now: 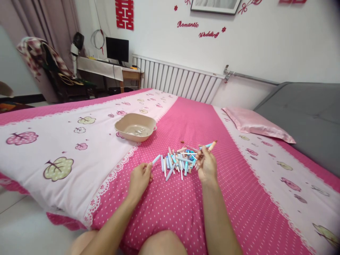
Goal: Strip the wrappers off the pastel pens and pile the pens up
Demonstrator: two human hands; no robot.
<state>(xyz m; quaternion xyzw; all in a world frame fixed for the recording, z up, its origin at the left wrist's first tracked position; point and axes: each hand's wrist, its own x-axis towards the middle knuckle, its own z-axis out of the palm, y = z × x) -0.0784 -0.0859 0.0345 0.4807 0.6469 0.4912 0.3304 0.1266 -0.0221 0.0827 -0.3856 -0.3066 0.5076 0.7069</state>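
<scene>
beside pen pile (pixel 183 159), forearms (pixel 220 216) extended: left hand (pixel 140 176) pinching pale-blue pen (pixel 156 159), right hand (pixel 207 165), curled, holding tan pen (pixel 212 145).

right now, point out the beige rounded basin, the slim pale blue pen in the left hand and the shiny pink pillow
Beige rounded basin (pixel 134 120): head view, far inner wall.
Slim pale blue pen (pixel 156 159): head view, middle of its exposed length.
Shiny pink pillow (pixel 257 123): head view, middle of its top.

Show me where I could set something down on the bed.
The bedspread is bare between the basin and the pink pillow, and left of the basin. It's crowded at the pile of pen-like pieces between the left hand and right hand.
</scene>
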